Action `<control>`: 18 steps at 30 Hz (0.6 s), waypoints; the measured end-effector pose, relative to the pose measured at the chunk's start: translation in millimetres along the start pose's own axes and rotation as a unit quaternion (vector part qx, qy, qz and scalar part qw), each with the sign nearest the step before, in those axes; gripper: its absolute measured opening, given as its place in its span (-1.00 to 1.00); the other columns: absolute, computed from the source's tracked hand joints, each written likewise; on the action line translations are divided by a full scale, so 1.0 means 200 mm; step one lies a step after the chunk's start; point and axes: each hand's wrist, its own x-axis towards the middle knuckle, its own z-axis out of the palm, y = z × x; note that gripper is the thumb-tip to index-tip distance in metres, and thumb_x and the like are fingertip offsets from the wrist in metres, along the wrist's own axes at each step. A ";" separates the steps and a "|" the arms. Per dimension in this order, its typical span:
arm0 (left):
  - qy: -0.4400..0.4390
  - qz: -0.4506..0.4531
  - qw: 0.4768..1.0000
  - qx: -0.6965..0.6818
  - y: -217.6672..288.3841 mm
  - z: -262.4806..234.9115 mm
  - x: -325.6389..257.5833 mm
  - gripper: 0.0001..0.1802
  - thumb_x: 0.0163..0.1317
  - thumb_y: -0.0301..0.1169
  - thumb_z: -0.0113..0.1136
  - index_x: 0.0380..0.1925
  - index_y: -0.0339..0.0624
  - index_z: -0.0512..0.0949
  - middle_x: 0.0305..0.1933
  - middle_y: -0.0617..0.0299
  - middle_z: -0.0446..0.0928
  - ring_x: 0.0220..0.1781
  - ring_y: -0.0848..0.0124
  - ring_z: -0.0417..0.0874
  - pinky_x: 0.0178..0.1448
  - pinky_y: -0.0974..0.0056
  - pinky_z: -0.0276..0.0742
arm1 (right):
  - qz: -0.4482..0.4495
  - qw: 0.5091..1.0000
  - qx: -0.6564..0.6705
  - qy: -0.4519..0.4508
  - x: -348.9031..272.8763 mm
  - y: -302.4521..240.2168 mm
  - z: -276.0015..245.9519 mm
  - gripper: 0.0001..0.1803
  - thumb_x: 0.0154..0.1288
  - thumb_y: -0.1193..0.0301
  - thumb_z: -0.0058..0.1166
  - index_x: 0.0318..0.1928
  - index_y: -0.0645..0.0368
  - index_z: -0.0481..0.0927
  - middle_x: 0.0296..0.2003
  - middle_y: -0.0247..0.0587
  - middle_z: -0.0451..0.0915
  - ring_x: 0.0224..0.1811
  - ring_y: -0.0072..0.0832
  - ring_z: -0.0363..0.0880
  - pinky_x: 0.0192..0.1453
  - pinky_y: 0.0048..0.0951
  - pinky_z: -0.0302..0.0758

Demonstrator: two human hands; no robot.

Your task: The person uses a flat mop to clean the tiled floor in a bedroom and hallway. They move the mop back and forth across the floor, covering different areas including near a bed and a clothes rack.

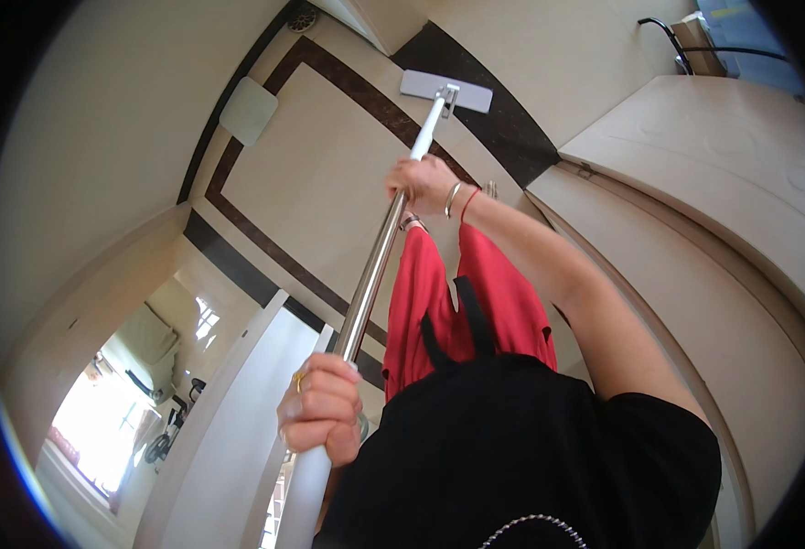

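A flat mop point(372, 274) with a white and steel pole runs diagonally up through the head view. Its pale rectangular mop head point(421, 86) lies on the floor ahead, over the edge of a dark stone strip point(503, 114). Low on the pole, my left hand point(320, 407) wraps its fingers round the white grip; a ring shows on it. Farther along, my right hand point(425, 183) is closed round the pole near where steel meets white. Bracelets circle the right wrist. Below that hand hang my red trousers point(503, 293), and one foot partly shows beside the pole.
A pale square slab point(249, 112) lies by the left wall, and a round drain cover point(303, 18) sits in the far corner. Cream panelled doors point(713, 174) stand on the right. Blue containers point(755, 41) are at the upper right. A white door point(224, 412) stands at lower left.
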 end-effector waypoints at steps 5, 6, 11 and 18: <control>0.006 0.030 0.999 -0.034 -0.18 0.12 0.08 -0.81 0.23 -0.55 0.15 -0.42 -0.16 0.31 -0.61 0.26 0.38 -0.63 0.41 0.43 -0.31 0.12 0.57 | 0.038 0.997 0.001 0.067 0.00 0.19 -0.13 -0.84 -0.03 0.45 0.17 -0.37 -0.10 0.56 -0.36 -0.48 0.57 -0.03 -0.46 0.54 -0.04 -0.21 0.47; -0.021 0.028 0.999 -0.039 -0.22 0.12 0.08 -0.82 0.21 -0.58 0.13 -0.42 -0.16 0.31 -0.60 0.25 0.40 -0.62 0.40 0.44 -0.30 0.11 0.57 | 0.033 0.995 -0.013 0.095 -0.01 0.24 -0.13 -0.85 -0.02 0.46 0.16 -0.38 -0.09 0.56 -0.37 -0.49 0.57 -0.04 -0.47 0.54 -0.04 -0.22 0.46; -0.092 -0.007 0.995 -0.037 -0.26 0.10 0.03 -0.88 0.29 -0.53 0.06 -0.41 -0.15 0.34 -0.56 0.25 0.38 -0.55 0.42 0.43 -0.16 0.10 0.52 | 0.070 0.987 -0.026 0.141 -0.06 0.27 -0.08 -0.88 0.00 0.46 0.13 -0.46 -0.11 0.50 -0.42 -0.54 0.50 -0.11 -0.47 0.50 -0.15 -0.25 0.37; -0.164 -0.079 0.981 -0.063 0.06 -0.32 -0.03 -0.84 -0.01 -0.68 0.15 -0.55 -0.22 0.39 -0.56 0.19 0.46 -0.55 0.33 0.49 -0.20 0.08 0.58 | 0.043 0.975 0.055 0.210 -0.15 -0.15 0.33 -0.85 -0.09 0.50 0.15 -0.52 -0.06 0.47 -0.48 -0.41 0.47 -0.24 -0.32 0.50 -0.29 -0.25 0.39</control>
